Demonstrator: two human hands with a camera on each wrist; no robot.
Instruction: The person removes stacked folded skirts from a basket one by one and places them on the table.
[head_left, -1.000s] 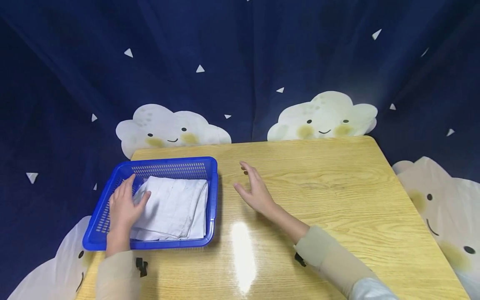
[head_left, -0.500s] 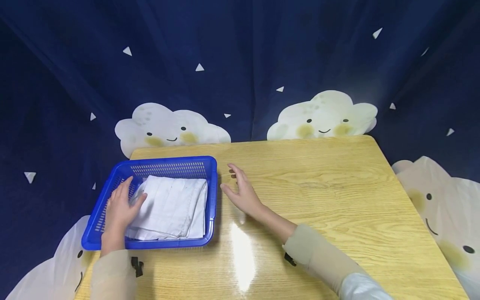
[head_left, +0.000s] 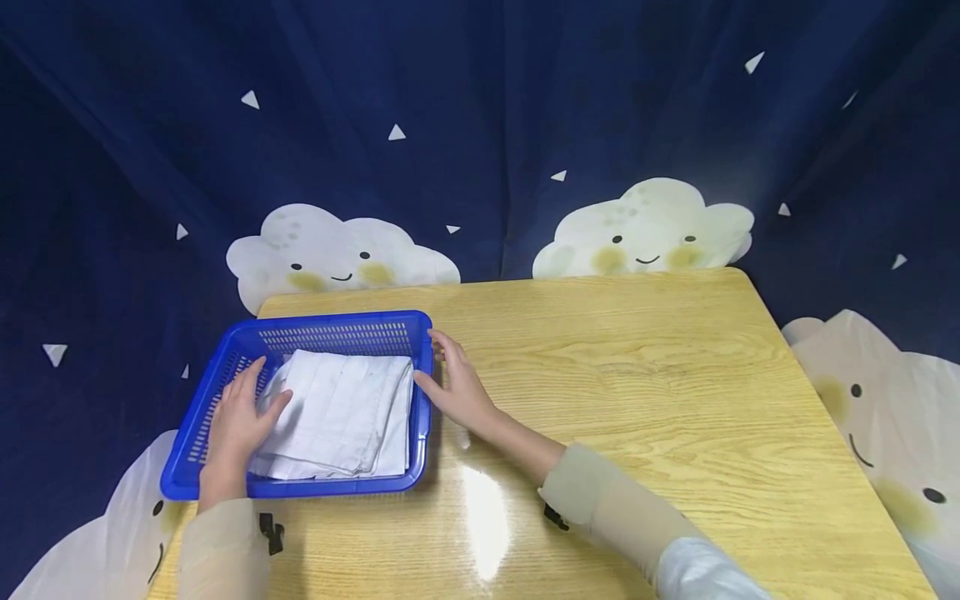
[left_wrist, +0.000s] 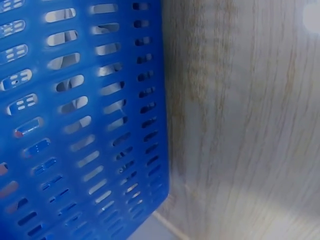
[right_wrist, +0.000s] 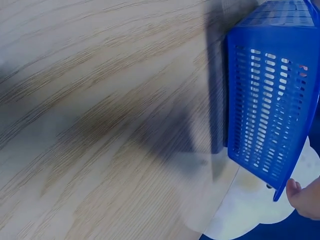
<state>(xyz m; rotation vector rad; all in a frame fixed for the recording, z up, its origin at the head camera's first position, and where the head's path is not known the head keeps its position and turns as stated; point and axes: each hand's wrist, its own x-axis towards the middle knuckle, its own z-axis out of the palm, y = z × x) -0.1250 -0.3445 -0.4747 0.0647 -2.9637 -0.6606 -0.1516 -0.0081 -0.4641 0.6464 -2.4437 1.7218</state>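
A blue plastic basket (head_left: 345, 319) with slotted walls stands at the left of the wooden table. Folded white cloths (head_left: 330, 412) lie stacked inside it. My left hand (head_left: 238, 421) is over the basket's left part, fingers extended and thumb spread toward the cloths; whether it touches them I cannot tell. At the right rim is my right hand (head_left: 461, 392), its thumb by the near part of the rim and its fingers farther back. In the right wrist view, fingertips of the right hand (right_wrist: 306, 198) meet the rim's corner. The left wrist view shows the basket's wall (left_wrist: 85, 120) but no hand.
The wooden table (head_left: 637, 375) extends to the right of the basket. Behind it hangs a dark blue curtain (head_left: 480, 108) with smiling clouds and white triangles. A bright light reflection lies on the tabletop near the front.
My right hand has moved left across the table, up to the basket's right rim. My left hand has shifted slightly left over the basket. Basket and cloths stay in place.
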